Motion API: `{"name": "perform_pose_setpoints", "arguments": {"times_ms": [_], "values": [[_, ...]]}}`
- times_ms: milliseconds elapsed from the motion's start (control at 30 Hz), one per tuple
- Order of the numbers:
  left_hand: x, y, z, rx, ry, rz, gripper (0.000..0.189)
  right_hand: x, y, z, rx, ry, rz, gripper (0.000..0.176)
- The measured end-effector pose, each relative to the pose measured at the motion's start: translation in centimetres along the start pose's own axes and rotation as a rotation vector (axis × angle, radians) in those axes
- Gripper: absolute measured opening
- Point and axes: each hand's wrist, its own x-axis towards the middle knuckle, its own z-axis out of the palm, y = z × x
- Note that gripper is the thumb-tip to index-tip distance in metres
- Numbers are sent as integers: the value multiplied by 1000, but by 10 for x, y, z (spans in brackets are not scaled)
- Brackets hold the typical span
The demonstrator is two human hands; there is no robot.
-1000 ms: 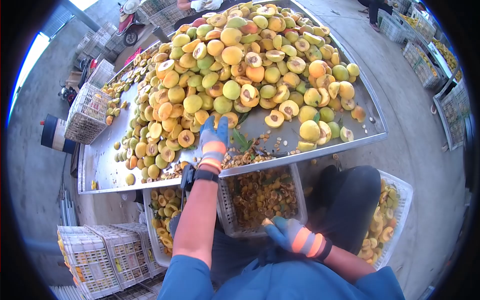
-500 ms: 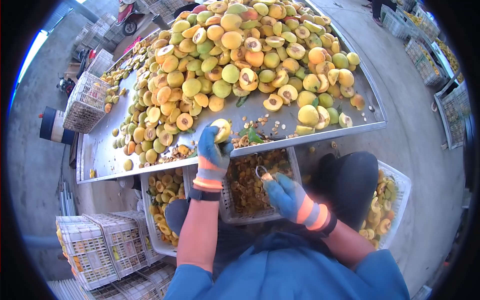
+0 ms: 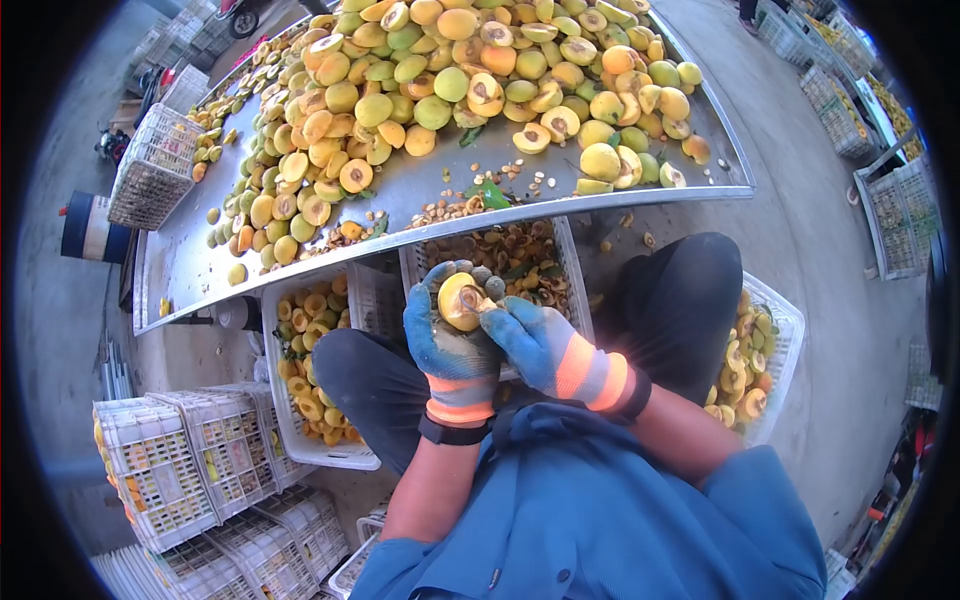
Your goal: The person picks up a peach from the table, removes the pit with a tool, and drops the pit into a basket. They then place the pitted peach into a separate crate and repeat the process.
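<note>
The halved apricot [image 3: 461, 302] has come down from beside the metal-topped bench [image 3: 400, 205] to above the pit-filled crate [image 3: 510, 262]. The left hand's [image 3: 450, 335] grip cups it, cut face up; the right hand's [image 3: 530, 345] grip is clenched around the ring-tipped coring tool [image 3: 486, 305], its loop at the flesh.

Site: a fruit-processing workspace. Bare concrete floor [image 3: 830, 330]. Wide metal-topped table [image 3: 405, 208] with raised rim, heaped with whole and halved yellow-green fruit [image 3: 430, 110]; loose stones near its edge. White plastic crates [image 3: 180, 465] stacked at left; more crates [image 3: 905, 215], some with fruit, along the right side. Motor scooter [image 3: 240, 18], partly visible, at upper left.
</note>
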Motion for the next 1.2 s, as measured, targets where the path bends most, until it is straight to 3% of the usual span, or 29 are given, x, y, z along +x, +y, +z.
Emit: {"name": "perform_pose_setpoints", "arguments": {"times_ms": [33, 67, 167, 300, 400, 500, 600, 800, 900, 1000, 1100, 1200], "values": [[-1, -1, -1, 8, -7, 2, 39, -3, -1, 2, -27, 14, -8, 38], [-6, -8, 2, 244, 30, 161, 32, -6, -4, 3, -54, 25, -18, 38], [-4, -12, -7, -42, 135, 20, 26, -10, 12, 12, 2, 64, -23, 39], [-11, -15, -13, 91, 40, 91, 28, -16, 5, 12, 17, 75, 20, 39], [-13, -13, -17, -18, 61, 2, 27, -17, 5, 9, -103, 32, -37, 38], [-17, -16, -18, 100, 52, 61, 28, -19, 11, 11, -179, 21, -23, 36], [-20, -27, -15, 665, -22, 351, 35, -18, 30, 12, -233, -15, -28, 33], [-15, -27, -32, 289, -27, 115, 26, -17, 31, 3, -464, -173, -226, 37], [-12, -31, -28, 196, 142, 33, 42, -8, 13, -1, 29, -310, 310, 33], [-18, -27, -21, 431, 63, 142, 43, -19, 35, 6, -444, -187, -261, 25], [-12, -27, -24, 321, 95, 63, 46, -19, 44, 15, -101, -65, -157, 26], [-16, -22, -15, 228, 140, -12, 46, -15, 10, 7, 353, -150, 416, 41]]}}
